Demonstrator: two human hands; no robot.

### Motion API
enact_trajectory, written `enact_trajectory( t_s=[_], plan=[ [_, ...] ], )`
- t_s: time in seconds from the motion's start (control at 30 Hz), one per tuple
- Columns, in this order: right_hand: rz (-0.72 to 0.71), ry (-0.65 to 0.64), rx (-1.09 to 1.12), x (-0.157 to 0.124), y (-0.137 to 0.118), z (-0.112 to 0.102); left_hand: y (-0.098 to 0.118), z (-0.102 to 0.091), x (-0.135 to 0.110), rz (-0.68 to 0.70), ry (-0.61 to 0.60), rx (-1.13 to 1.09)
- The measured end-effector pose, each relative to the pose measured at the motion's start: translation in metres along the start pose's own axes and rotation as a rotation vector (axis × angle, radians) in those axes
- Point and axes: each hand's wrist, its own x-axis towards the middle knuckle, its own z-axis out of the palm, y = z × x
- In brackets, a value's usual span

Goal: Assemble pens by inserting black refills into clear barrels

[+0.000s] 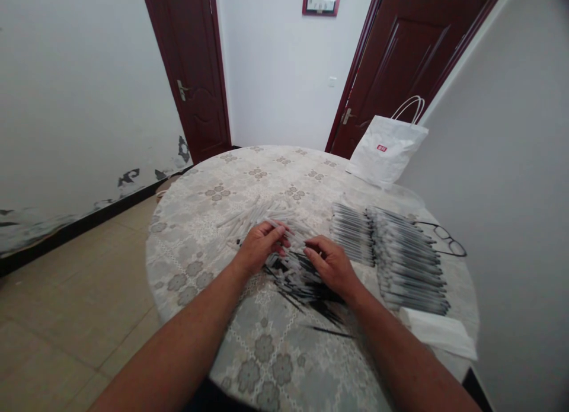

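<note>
My left hand [268, 244] is closed, thumb against fingers, on a slim whitish pen barrel. Across from it, my right hand [328, 261] has its thumb and forefinger bent close together; what lies between them is too blurred to make out. Loose white pen barrels [240, 217] are spread on the table just beyond my left hand. Below and between both hands lies a jumbled heap of thin black sticks [311, 290], like pen refills, mixed with pale pieces. To the right, pens with dark ends lie side by side in a shorter row [352, 234] and a thicker stack [409, 261].
The round table has a patterned cloth [262, 364]. Black-framed glasses [448, 240] lie beyond the stacked pens, and a folded white packet [440, 332] is at the near right. A white paper bag [386, 151] stands at the back right, close to the wall.
</note>
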Motion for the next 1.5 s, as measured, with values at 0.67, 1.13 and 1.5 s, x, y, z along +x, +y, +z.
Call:
enact_trajectory(
  t_s=[0.67,1.13,1.5],
  plan=[
    [0.093,-0.374,-0.619,0.003,0.008,0.003,0.001,-0.008,0.007,0.054,0.254,-0.179],
    [0.236,0.097,0.450,0.000,0.001,0.007,0.012,0.011,-0.015,-0.062,-0.337,0.107],
    [0.327,0.270,0.675,-0.003,0.008,0.002,0.011,0.002,-0.010,-0.087,-0.240,0.205]
  ],
)
